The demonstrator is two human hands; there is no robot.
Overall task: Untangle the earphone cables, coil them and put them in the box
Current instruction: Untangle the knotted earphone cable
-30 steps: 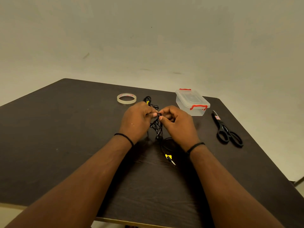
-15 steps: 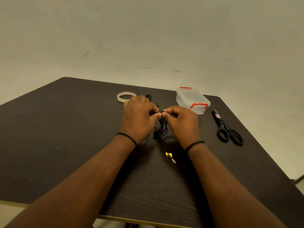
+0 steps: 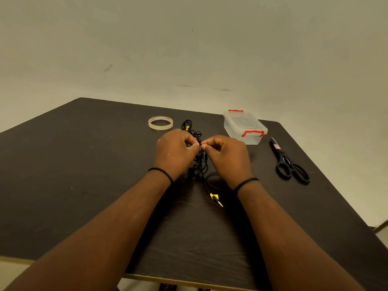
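A tangle of black earphone cables [image 3: 200, 162] hangs and lies on the dark table between my hands. My left hand [image 3: 176, 153] and my right hand [image 3: 226, 155] each pinch the cable where their fingertips meet above the knot. A jack plug with a yellow tag [image 3: 216, 198] lies on the table nearer to me. More cable with a yellow tag [image 3: 189, 127] lies beyond my left hand. The clear plastic box [image 3: 244, 127] with red clips stands shut at the back right.
A roll of clear tape [image 3: 160, 122] lies at the back, left of the cables. Black scissors [image 3: 289, 162] lie to the right of the box. The dark table [image 3: 73, 175] ends close in front of me and slants off at the right.
Both hands have stayed together on the cable, shifting only slightly. The hanging tangle below them has rearranged a little.
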